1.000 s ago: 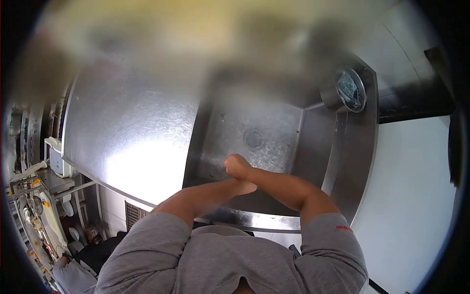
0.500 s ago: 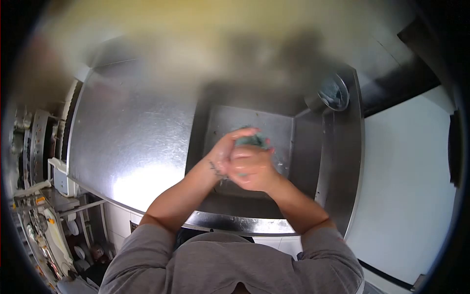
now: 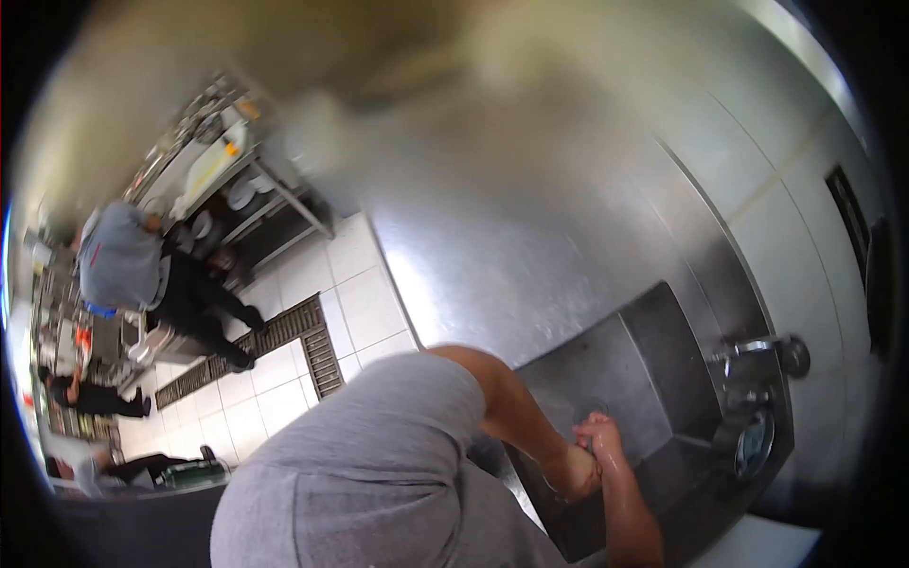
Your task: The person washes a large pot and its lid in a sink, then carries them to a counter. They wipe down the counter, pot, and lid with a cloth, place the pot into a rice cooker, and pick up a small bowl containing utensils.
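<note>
Steel greys, white tile, one mottled grey shirt.

Dull brushed silver-grey on the sink (image 3: 615, 379) and the counter (image 3: 511, 227), broken by a patch of white glare; brighter chrome on the tap (image 3: 757, 350); a bluish-green glint inside the round steel holder (image 3: 755, 443). Plain heathered grey on the shirt sleeve (image 3: 379, 445). Glossy white on the floor tiles (image 3: 369, 303), ruled into a grid by thin dark grout and crossed by a black slotted drain grate (image 3: 275, 333). Pale grey-white on the wall tiles (image 3: 805, 237), with darker joints. Farther off, a grey top with a small red mark over black trousers on a co-worker (image 3: 123, 260).
</note>
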Motion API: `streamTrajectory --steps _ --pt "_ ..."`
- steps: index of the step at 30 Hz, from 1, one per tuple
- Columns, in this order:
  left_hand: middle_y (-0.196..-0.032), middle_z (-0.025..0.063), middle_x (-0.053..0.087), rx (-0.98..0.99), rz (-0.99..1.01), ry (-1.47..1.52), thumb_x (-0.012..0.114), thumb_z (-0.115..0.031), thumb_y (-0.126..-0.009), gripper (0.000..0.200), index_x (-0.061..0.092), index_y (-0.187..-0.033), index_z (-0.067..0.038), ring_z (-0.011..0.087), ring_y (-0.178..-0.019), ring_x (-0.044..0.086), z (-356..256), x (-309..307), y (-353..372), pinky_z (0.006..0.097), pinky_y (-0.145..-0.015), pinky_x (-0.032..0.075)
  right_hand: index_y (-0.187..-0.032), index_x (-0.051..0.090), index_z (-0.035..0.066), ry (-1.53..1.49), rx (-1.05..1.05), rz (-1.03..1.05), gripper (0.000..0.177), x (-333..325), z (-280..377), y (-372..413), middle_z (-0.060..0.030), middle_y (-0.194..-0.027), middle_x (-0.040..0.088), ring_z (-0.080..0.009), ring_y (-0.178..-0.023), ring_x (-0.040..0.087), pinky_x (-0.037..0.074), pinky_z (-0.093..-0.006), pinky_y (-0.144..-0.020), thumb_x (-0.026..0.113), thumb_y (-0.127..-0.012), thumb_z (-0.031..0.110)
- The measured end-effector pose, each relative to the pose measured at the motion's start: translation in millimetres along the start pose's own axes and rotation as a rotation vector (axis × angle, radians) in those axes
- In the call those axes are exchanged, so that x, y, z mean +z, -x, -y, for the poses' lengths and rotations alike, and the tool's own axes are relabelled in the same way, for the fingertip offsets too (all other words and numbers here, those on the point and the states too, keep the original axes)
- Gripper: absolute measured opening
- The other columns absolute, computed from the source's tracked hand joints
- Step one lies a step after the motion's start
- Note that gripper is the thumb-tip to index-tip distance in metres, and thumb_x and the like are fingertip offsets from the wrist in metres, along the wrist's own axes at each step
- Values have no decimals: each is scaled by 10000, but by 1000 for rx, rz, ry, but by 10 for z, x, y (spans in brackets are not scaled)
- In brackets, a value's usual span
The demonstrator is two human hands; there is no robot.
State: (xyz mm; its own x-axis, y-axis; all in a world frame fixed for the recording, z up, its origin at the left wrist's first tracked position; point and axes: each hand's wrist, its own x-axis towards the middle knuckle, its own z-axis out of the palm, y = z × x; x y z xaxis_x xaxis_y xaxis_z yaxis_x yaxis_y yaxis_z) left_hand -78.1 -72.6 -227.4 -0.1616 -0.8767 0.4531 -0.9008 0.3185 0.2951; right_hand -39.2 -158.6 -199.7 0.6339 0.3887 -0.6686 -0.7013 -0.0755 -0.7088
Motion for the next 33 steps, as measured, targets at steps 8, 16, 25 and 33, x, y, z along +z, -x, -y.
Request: streamTrajectory --steps 8,16,25,33 --pt "-771 53 613 -374 323 -356 592 -190 -701 83 632 -718 -118 250 -815 580 50 694 274 376 -729 466 -512 432 12 1051 -257 -175 129 467 -548 -582 -197 -497 367 -266 -446 293 285 -425 -462 517 -592 -43" --pt "-847 76 617 -250 85 -216 568 -170 -737 131 629 -818 -88 261 -864 573 -681 -609 1140 374 -772 460 -556 484 99 310 -210 -165 214 1380 292 -433 -61 -510 487 -197 -482 486 433 -355 -501 596 -736 78" --pt "-1476 216 209 -1795 -781 -464 406 -418 -941 636 201 -1439 -79 405 -1357 202 -4206 -2468 3487 596 -1045 201 -644 544 44 197 -622 78 234 4406 420 -225 -52 -785 576 -148 -759 533 412 -265 -725 664 -813 151" --pt "-827 193 651 -2276 -1850 -723 369 -417 -972 511 617 -927 27 323 -812 626 -7741 -1988 4816 403 -746 474 -682 488 44 988 -735 775 265 7092 105 -440 -58 -778 583 -121 -751 522 451 -293 -653 730 -613 -37"
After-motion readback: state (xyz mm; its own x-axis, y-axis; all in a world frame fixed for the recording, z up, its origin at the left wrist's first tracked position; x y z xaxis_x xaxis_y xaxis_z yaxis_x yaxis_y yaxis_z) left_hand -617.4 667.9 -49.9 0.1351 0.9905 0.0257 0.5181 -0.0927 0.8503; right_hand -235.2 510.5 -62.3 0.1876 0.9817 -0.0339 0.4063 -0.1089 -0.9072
